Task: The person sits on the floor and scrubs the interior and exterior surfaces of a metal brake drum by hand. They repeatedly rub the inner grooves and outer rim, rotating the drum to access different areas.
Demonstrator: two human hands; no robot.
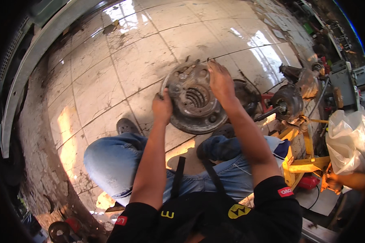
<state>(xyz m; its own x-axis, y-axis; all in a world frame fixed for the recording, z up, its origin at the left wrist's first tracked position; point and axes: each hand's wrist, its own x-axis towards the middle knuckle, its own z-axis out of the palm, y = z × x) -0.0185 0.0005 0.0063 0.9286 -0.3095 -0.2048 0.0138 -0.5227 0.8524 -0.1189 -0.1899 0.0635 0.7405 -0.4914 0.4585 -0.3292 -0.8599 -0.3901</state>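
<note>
A round, greasy metal brake drum (178,95) with a wide rim, holes around its hub and a ribbed opening in the middle is between my feet, just above the tiled floor or resting on it; I cannot tell which. My left hand (162,106) grips its left edge, thumb up on the rim and fingers behind. On its upper right edge lies my right hand (222,83), fingers bent over the rim and their tips partly hidden. Another dark round part (247,97) lies just right of the drum, partly covered by my right forearm.
To the right stands a greasy axle assembly (289,99) near a yellow metal stand (310,164). A translucent plastic bag (346,139) and another person's hand (346,180) are farther right. A curved pale metal beam (30,60) runs along the left. Tiled floor (138,56) stretches ahead.
</note>
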